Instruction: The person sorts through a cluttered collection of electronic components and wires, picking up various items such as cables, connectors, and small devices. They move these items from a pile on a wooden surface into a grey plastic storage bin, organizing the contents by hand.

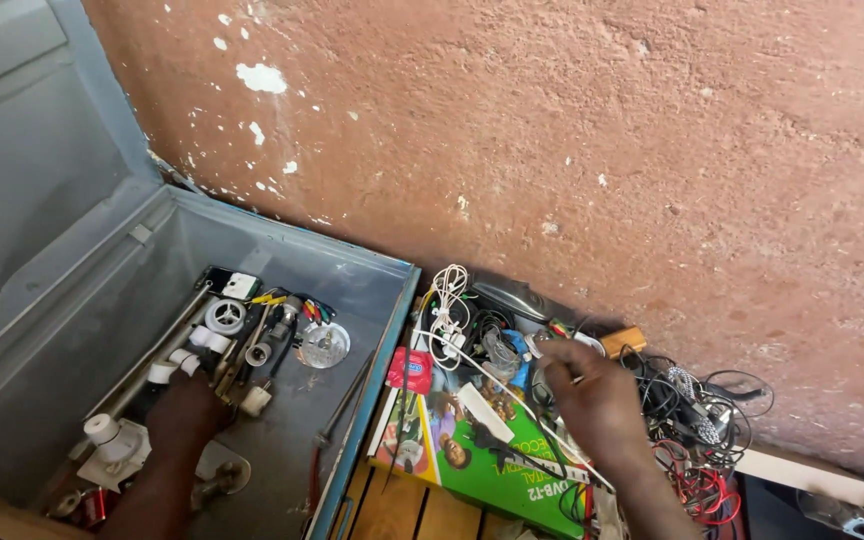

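Head view, sole camera, all positions referred to the grey metal box standing open against the reddish plaster wall.

Left hand: lowered inside the box, near its front left part, resting among white plastic fittings and metal rods. Fingers point into the clutter; whether they are clenched on any one piece cannot be told, as the back of the hand hides the fingertips.

Right hand: outside the box, to its right, over a tangle of cables. Fingers are pinched on a thin white cable, which runs from the hand back toward the box and up to a coiled white bundle just beside the box's right wall.

Other contents: a round clear disc lies on the box floor right of centre, with small coloured wires behind it. A green printed carton lies on wooden slats just right of the box; a small red pack sits against the box's right rim.

Judged progress: handling appears at an early or middle stage. The white cable is gripped but still lies tangled across the carton and the heap; the heap right of the box is unsorted, and the box floor is only partly filled. Most of the loose items remain outside the box
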